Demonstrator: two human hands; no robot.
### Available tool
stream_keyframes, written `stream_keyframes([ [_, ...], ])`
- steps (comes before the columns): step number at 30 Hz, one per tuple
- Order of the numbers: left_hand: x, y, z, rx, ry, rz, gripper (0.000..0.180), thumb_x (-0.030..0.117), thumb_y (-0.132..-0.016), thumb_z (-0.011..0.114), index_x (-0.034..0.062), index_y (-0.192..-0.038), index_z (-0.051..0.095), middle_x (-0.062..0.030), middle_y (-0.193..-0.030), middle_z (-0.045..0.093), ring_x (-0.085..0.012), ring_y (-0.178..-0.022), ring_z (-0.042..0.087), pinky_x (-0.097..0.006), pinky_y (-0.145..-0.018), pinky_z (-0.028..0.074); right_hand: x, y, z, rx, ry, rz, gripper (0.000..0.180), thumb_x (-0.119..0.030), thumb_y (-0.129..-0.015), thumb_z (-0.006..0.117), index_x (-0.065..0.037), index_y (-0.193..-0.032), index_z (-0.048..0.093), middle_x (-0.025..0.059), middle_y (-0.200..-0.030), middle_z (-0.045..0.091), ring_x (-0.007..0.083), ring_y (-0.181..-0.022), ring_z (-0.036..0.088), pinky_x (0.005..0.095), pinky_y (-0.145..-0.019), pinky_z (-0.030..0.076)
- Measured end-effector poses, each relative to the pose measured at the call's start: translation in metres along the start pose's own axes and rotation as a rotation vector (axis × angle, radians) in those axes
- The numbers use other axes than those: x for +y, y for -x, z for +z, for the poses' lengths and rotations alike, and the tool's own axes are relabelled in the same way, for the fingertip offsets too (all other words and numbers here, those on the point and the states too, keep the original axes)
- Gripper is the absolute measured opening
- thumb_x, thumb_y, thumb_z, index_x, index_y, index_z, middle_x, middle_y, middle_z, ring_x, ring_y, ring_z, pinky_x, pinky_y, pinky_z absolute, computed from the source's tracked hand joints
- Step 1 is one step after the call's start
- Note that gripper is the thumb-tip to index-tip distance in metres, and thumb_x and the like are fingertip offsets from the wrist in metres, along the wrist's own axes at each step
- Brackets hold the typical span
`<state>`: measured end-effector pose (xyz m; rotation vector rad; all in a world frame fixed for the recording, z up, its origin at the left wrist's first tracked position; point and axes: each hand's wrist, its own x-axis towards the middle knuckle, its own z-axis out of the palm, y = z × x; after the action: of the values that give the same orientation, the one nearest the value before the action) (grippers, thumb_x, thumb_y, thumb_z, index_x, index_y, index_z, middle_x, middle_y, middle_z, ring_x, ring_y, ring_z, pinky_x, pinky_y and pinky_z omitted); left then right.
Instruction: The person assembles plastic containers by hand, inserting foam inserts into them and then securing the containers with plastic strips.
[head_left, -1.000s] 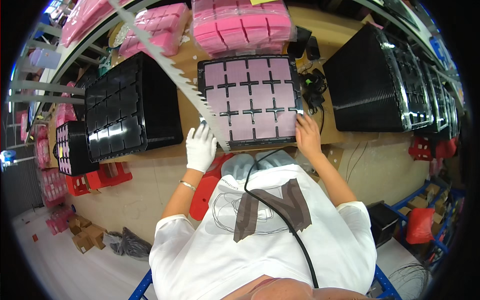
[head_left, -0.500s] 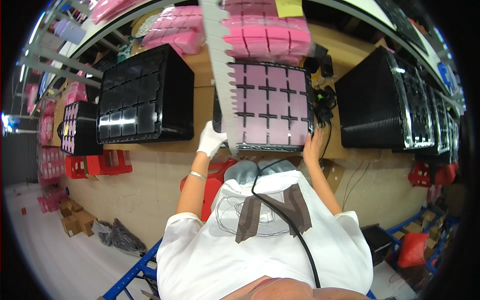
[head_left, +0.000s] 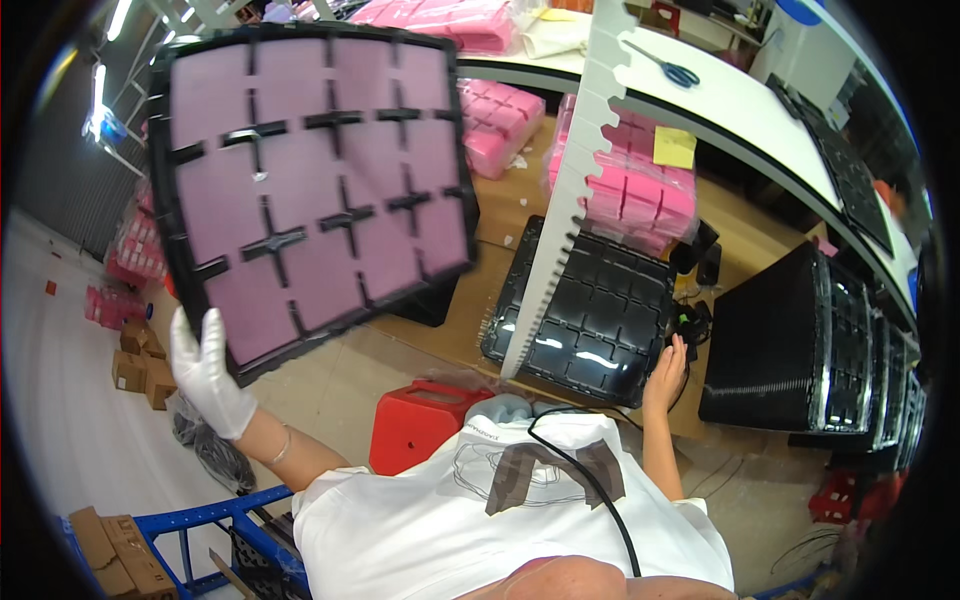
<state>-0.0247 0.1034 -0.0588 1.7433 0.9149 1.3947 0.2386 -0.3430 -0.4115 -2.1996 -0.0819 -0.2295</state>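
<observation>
The filled tray (head_left: 315,185) has come up off the bench since a moment ago: it was lying flat in front of the person, and now it is swung up and out to their left, tilted on edge with its pink-filled pockets facing the camera. The left hand (head_left: 208,372), in a white glove, grips it at the lower left corner, fingers wrapped on the black rim, and carries it alone. The right hand (head_left: 667,368), bare, is well apart from that tray; it rests with loosely spread fingers at the near right corner of an empty black tray (head_left: 590,305) left lying on the cardboard-covered bench (head_left: 505,205). A white notched rail (head_left: 580,160) slants across that empty tray. Stacks of pink foam pieces (head_left: 630,190) sit just behind it, and a tall stack of black trays (head_left: 800,350) stands to the right of the bare hand. A red stool (head_left: 420,425) shows below the bench edge.
</observation>
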Motion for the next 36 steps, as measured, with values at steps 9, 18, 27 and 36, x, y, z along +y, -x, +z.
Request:
stream_keyframes([
  [9, -0.038, 0.017, 0.093, -0.092, -0.517, 0.759, 0.029, 0.005, -0.086, 0.072, 0.0025, -0.115, 0.070, -0.0108, -0.111, 0.073, -0.0207, -0.077, 0.070, -0.029, -0.074, 0.055, -0.016, -0.019, 0.026, -0.018, -0.017, -0.066, 0.043, -0.029, -0.108, 0.036, -0.002, -0.138, 0.050, 0.0177, -0.149, 0.043, 0.0358, -0.145, 0.028, 0.0450, -0.117, 0.023],
  [18, -0.196, 0.057, 0.185, -0.512, -0.854, 0.768, 0.028, 0.025, -0.095, 0.060, 0.0075, -0.117, 0.065, -0.0141, -0.125, 0.066, -0.0242, -0.060, 0.066, -0.036, -0.056, 0.054, -0.008, -0.010, 0.032, -0.053, -0.024, -0.033, 0.042, -0.030, -0.108, 0.035, -0.003, -0.136, 0.053, 0.0173, -0.148, 0.044, 0.0352, -0.143, 0.031, 0.0446, -0.116, 0.024],
  [27, -0.206, 0.059, 0.192, -0.647, -1.009, 0.558, 0.033, 0.037, -0.099, 0.053, 0.0096, -0.115, 0.060, -0.0134, -0.133, 0.059, -0.0329, -0.080, 0.070, -0.040, -0.064, 0.057, -0.005, -0.001, 0.026, -0.075, -0.031, -0.039, 0.042, -0.029, -0.108, 0.035, -0.002, -0.133, 0.055, 0.0175, -0.144, 0.046, 0.0346, -0.138, 0.036, 0.0434, -0.115, 0.026],
  [36, -0.190, 0.168, 0.191, -1.448, -0.016, -0.278, 0.045, 0.030, -0.080, 0.080, 0.0044, -0.114, 0.069, -0.0101, -0.101, 0.069, -0.0134, -0.077, 0.060, -0.029, -0.072, 0.051, -0.073, 0.002, 0.082, -0.606, -0.454, 0.050, 0.026, -0.014, -0.100, 0.057, -0.003, -0.123, 0.061, 0.0089, -0.116, 0.068, 0.0168, -0.107, 0.065, 0.0297, -0.094, 0.049],
])
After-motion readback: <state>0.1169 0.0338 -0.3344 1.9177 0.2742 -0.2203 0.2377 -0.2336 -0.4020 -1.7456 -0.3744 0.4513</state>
